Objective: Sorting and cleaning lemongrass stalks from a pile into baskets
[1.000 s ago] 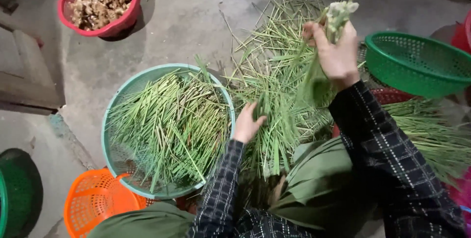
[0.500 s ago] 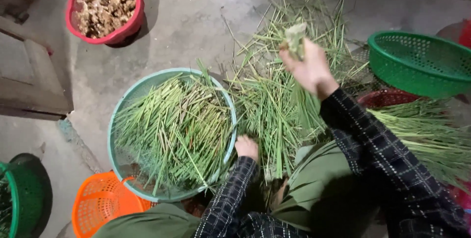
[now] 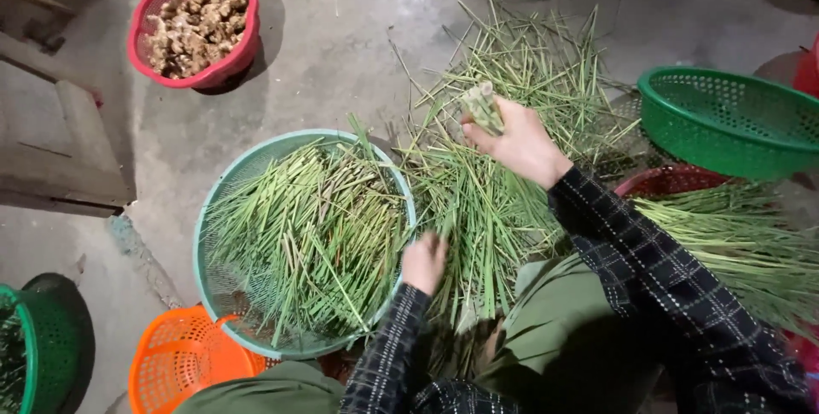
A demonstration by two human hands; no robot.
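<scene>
Overhead, right hand (image 3: 522, 143) (stalk bundle (image 3: 482, 107))

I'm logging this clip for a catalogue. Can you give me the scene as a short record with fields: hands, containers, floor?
right hand: raised over the loose pile, gripping a small bundle of stalks
left hand: low, on the loose pile, beside the teal basket's rim
teal basket: round, full of green stalks
green basket: far right, nothing visible inside
red bowl: top left, holds knobbly brown roots
orange basket: bottom left, partly under the teal one
floor: grey concrete
</scene>
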